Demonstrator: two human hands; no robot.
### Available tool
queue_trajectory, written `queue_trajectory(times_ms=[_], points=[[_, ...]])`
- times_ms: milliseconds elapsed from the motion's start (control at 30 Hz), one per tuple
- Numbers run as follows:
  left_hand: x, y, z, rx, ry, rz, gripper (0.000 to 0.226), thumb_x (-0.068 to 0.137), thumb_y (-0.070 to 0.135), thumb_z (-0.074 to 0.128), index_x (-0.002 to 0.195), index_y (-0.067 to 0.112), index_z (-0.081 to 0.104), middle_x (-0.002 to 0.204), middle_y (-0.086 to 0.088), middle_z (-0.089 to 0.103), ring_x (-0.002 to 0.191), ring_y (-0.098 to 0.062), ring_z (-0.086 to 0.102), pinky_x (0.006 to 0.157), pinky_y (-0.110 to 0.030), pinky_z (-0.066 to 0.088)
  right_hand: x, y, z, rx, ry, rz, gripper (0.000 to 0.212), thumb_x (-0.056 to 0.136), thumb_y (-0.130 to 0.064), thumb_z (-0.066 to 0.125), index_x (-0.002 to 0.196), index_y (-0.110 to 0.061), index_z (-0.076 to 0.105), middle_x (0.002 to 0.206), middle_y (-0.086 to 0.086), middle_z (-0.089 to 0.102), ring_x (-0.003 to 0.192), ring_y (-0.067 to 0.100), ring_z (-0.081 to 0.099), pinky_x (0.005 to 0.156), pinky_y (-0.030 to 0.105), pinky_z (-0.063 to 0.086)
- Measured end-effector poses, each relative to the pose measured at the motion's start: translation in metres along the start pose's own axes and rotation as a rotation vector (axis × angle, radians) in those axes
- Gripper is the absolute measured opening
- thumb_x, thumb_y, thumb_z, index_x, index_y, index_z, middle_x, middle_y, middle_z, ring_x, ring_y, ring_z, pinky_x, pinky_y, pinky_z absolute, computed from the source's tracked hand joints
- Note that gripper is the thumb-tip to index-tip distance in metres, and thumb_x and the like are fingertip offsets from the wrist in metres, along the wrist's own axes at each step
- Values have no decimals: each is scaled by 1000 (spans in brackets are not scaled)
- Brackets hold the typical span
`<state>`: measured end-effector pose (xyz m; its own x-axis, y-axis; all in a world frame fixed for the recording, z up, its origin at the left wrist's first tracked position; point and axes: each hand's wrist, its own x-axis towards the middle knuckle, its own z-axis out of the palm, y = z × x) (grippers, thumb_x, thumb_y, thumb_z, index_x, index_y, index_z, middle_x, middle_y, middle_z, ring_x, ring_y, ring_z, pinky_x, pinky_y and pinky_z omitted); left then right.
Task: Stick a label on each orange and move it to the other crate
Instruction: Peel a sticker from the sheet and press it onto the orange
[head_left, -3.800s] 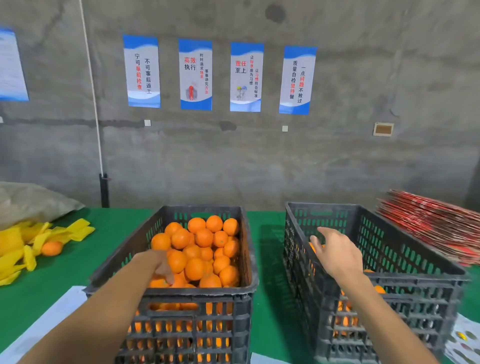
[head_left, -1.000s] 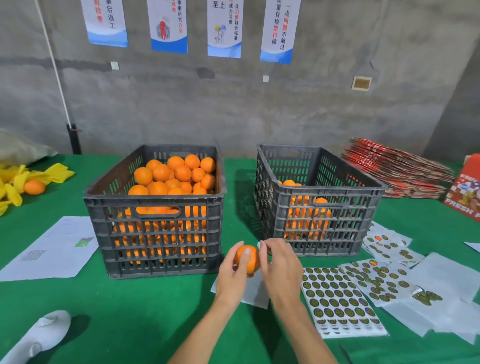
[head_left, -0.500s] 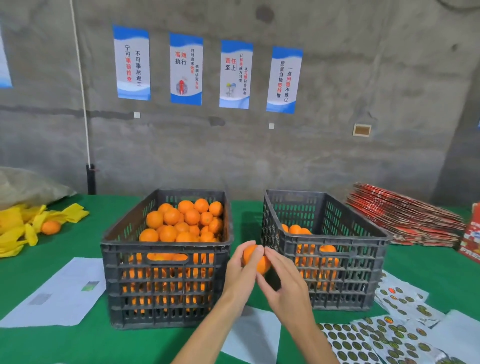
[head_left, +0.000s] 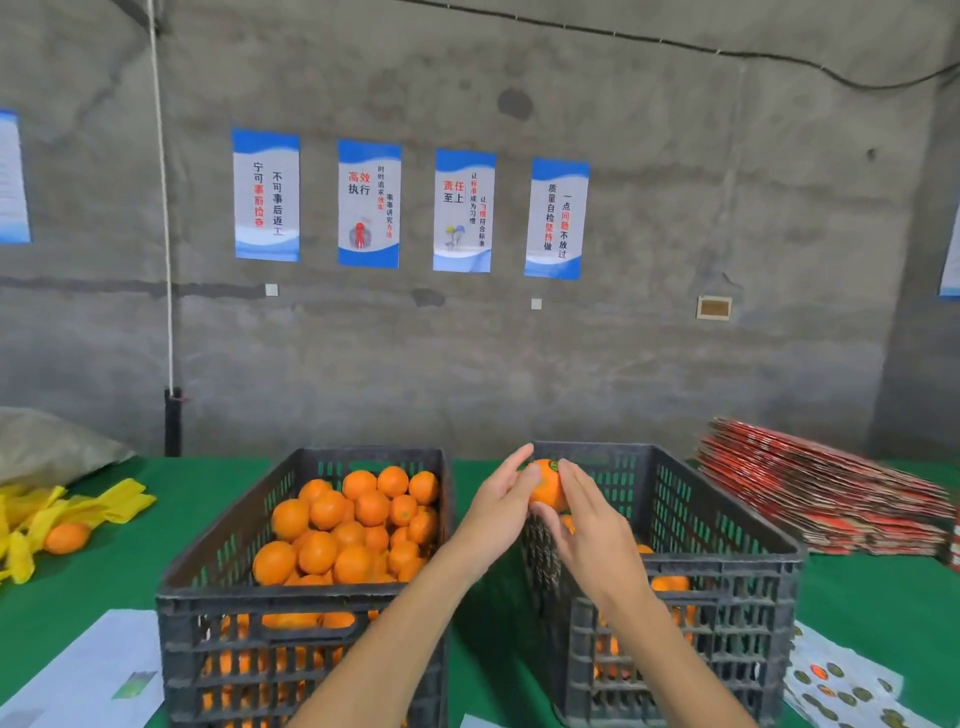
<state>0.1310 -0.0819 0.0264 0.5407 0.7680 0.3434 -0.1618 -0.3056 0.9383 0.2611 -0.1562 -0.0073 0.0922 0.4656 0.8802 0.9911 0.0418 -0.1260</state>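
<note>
Between both hands I hold one orange (head_left: 546, 486) with a small green label near its top, raised over the left edge of the right crate (head_left: 737, 561). My left hand (head_left: 493, 512) grips its left side and my right hand (head_left: 589, 530) cups its right and underside. The left crate (head_left: 208, 597) is piled with several oranges (head_left: 345, 525). A few oranges (head_left: 670, 582) lie low in the right crate, partly hidden by my right arm.
Sticker sheets (head_left: 841, 686) lie at the lower right on the green table. White paper (head_left: 88, 675) sits at the lower left. Yellow wrappers and a loose orange (head_left: 66, 537) are at the far left. Stacked red cartons (head_left: 821, 488) are on the right.
Both hands have lifted the orange from in front of the crates up and forward, over the right crate's left edge. The view has tilted upward.
</note>
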Motion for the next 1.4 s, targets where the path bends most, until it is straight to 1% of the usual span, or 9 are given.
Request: queue_trajectory(times_ms=[167, 333, 600, 700, 867, 1100, 1200, 1300, 1400], points=[[25, -20, -47, 582, 89, 140, 52, 104, 37, 57, 153, 30, 44, 157, 2, 43, 143, -19, 42, 121, -43, 34, 18, 45, 3, -55, -131, 255, 61, 102, -35, 60, 155, -10, 41, 158, 6, 44, 131, 28, 58, 97, 41, 53], [37, -52, -97, 712, 140, 43, 51, 102, 31, 62, 148, 16, 49, 150, -7, 51, 142, -24, 45, 118, -38, 36, 27, 72, 2, -49, -276, 403, 56, 106, -41, 49, 157, -22, 37, 159, 6, 42, 136, 29, 51, 105, 46, 47], [42, -75, -151, 887, 193, -66, 50, 103, 29, 59, 149, 14, 48, 146, -10, 56, 129, -28, 56, 107, -44, 47, 35, 92, 16, -86, -354, 487, 45, 93, -41, 63, 133, -22, 55, 124, 8, 59, 96, 35, 64, 78, 40, 49], [48, -78, -152, 915, 190, -102, 49, 103, 28, 58, 150, 16, 47, 140, -12, 60, 117, -33, 63, 96, -45, 53, 35, 98, 28, -108, -400, 471, 43, 98, -38, 60, 137, -21, 54, 130, 9, 56, 103, 36, 63, 82, 42, 47], [54, -81, -150, 969, 170, -82, 49, 101, 25, 60, 148, 17, 50, 144, -11, 58, 125, -30, 59, 102, -43, 50, 39, 97, 35, -83, -292, 424, 43, 103, -29, 55, 144, -16, 55, 144, 9, 57, 123, 35, 60, 93, 46, 50], [50, -83, -153, 957, 138, -116, 49, 101, 27, 60, 149, 21, 50, 129, -18, 67, 114, -39, 64, 92, -47, 52, 33, 79, 31, -62, -159, 336, 40, 103, -22, 54, 142, -14, 58, 140, 4, 62, 110, 30, 68, 78, 42, 57], [41, -75, -148, 917, 138, -124, 45, 102, 27, 59, 147, 22, 54, 130, -15, 68, 114, -37, 65, 92, -43, 53, 19, 66, 29, -4, -182, 165, 38, 103, -19, 56, 140, -13, 60, 136, 2, 65, 118, 22, 65, 90, 37, 55], [27, -60, -136, 890, 195, -16, 42, 103, 31, 59, 144, 21, 58, 133, -11, 67, 117, -33, 64, 95, -44, 54, 2, 51, 27, 42, -268, 20, 38, 101, -16, 58, 139, -12, 61, 135, 0, 65, 123, 18, 62, 99, 31, 50], [6, -50, -115, 862, 213, 176, 40, 101, 30, 61, 140, 20, 62, 139, -3, 64, 128, -24, 59, 106, -36, 47, -15, 34, 26, 68, -265, -92, 36, 95, -7, 64, 132, -6, 65, 127, 6, 69, 116, 24, 66, 96, 36, 54]])
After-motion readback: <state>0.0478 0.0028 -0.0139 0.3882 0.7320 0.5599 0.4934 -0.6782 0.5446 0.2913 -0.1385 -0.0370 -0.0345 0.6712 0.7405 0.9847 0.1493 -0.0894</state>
